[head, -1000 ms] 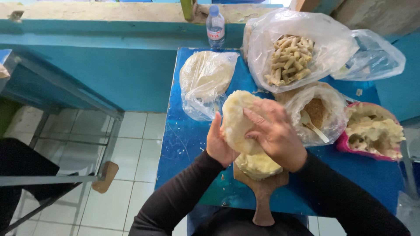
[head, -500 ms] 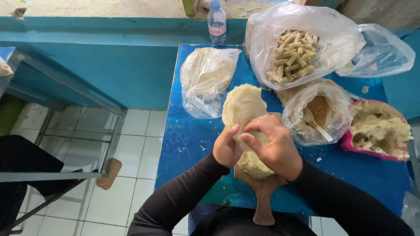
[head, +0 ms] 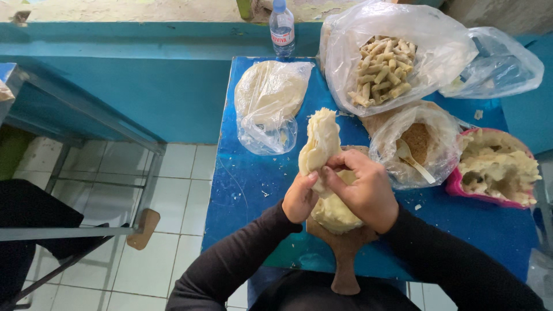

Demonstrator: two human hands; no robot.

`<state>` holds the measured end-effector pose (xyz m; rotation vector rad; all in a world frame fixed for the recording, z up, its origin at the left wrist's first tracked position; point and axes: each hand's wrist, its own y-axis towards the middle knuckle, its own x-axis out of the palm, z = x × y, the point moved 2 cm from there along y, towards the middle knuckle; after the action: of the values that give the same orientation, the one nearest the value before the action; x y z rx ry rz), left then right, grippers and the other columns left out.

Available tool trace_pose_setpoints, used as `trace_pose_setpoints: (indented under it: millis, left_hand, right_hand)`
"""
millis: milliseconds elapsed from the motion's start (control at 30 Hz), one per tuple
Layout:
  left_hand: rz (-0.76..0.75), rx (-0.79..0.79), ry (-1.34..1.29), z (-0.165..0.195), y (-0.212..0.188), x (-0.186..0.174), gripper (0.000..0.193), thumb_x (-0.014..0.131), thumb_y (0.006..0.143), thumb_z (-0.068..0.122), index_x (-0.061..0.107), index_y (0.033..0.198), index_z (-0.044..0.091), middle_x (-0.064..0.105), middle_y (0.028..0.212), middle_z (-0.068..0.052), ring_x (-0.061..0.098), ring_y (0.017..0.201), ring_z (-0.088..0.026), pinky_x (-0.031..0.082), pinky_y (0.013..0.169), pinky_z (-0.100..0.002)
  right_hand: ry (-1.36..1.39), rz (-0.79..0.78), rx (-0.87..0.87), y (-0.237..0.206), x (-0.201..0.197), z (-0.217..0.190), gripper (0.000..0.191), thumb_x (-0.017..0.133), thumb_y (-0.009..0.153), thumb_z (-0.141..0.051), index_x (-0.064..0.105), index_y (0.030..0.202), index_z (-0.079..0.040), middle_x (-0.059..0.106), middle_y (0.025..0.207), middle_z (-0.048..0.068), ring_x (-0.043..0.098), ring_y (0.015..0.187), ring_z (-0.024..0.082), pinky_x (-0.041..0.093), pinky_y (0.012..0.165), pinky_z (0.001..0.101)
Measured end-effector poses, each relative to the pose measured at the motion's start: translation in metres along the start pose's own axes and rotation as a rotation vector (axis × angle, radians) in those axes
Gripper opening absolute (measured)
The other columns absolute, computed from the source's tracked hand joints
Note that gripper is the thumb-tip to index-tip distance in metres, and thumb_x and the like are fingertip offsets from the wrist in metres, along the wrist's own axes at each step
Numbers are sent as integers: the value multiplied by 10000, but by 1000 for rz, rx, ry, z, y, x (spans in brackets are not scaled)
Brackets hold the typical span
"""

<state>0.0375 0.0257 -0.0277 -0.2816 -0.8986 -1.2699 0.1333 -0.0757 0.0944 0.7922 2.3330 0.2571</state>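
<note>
Fingers of the left hand (head: 299,198) and right hand (head: 360,187) pinch a soft, floppy dough sheet (head: 318,144) at its lower edge, frame centre; it looks light and tearable.

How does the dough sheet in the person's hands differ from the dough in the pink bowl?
The dough sheet is thin, smooth and held upright by both hands; the dough in the pink bowl is a thick, ragged lump at rest. The sheet is over the wooden board; the bowl's dough sits far right, untouched. Both are pale cream.
</note>
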Motion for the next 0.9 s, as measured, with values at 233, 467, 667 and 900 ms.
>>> trace_pose_setpoints:
  millis: [233,467,667,900]
  left_hand:
    - [148,-68,-251,-7,-4,-11,580,411,1062,278,383,1557,-24,504,1527,-163,461,1442,-278,314,1242,-421]
    - [206,-117,-542,-1,-4,-14,604,397,1014,313,427,1540,17,539,1515,-149,507,1408,-304,342,1225,-470]
    - [176,-271,-577,15,1,-5,603,417,1016,345,468,1513,7,564,1486,-188,542,1368,-354,395,1186,-513]
    - [97,-289,-574,33,9,9,780,373,1080,615,387,1591,26,489,1568,-185,478,1442,-343,354,1238,-503]
  right_hand:
    - [-30,9,-82,1,-2,-1,146,762,876,-128,684,954,-31,683,904,106,699,836,260,554,741,346]
    - [-1,36,-49,8,-12,-6,95,742,915,-63,681,988,-64,678,970,65,678,848,223,540,753,329]
    - [-393,124,-289,28,-62,-11,202,776,894,-50,698,1079,-70,686,1085,81,615,1061,270,503,924,411]
    - [234,-213,260,32,-64,8,533,754,887,-205,569,1367,-67,676,1177,75,657,1029,189,552,816,332]
